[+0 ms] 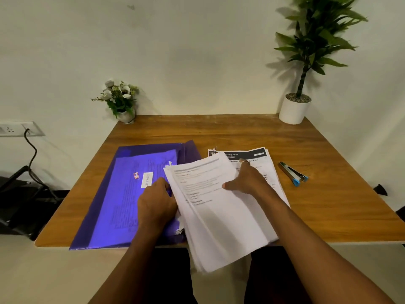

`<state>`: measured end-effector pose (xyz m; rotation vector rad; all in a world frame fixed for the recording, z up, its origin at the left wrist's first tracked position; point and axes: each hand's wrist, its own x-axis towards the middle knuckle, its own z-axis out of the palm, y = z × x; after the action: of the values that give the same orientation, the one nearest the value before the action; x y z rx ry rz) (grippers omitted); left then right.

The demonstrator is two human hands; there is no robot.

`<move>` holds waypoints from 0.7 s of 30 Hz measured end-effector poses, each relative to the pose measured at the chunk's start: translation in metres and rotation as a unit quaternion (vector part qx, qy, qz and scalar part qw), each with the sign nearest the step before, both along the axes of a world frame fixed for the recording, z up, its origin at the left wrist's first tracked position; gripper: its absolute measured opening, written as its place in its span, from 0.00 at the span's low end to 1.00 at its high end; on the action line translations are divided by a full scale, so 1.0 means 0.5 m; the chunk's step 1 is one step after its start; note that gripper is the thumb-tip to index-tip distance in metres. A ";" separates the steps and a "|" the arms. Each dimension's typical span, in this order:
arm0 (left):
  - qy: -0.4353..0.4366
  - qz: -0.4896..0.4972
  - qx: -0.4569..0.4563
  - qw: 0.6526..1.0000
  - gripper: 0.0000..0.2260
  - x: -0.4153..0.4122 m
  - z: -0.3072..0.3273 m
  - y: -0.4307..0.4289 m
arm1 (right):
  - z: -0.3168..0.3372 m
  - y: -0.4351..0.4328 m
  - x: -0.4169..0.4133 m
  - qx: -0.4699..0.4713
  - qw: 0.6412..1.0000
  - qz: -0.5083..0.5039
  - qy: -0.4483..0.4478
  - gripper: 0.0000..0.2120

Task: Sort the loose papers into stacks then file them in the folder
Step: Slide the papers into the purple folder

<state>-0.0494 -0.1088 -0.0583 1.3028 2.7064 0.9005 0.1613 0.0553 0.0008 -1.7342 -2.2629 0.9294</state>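
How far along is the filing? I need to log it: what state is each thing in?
folder: lying flat, printed pages inside.
stack: askew, overhanging the table edge.
sheet: flat, partly under the stack.
stapler: closed, lying apart.
left hand: grips the stack's left edge.
right hand: fingers straight, thumb on the stack.
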 end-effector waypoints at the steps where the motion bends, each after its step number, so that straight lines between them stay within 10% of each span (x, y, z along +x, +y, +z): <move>1: -0.003 -0.003 -0.015 1.000 0.12 0.000 0.001 0.000 | 0.006 0.006 0.001 -0.029 1.000 -0.010 -0.001 0.45; 7: -0.003 -0.004 -0.060 0.998 0.11 0.003 0.013 0.000 | 0.014 0.053 0.018 -0.153 0.982 -0.013 0.109 0.15; 15: -0.002 -0.001 -0.050 0.999 0.10 0.005 0.017 -0.001 | 0.015 0.024 0.012 -0.340 0.889 0.030 0.304 0.24; 21: -0.040 0.012 -0.044 0.998 0.09 0.005 0.027 -0.006 | 0.004 -0.005 0.029 -0.302 0.888 0.083 0.336 0.18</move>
<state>-0.0469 -0.1116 -0.0445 1.1939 2.6745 0.8066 0.1757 0.0530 0.0029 -1.0755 -1.7535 2.0557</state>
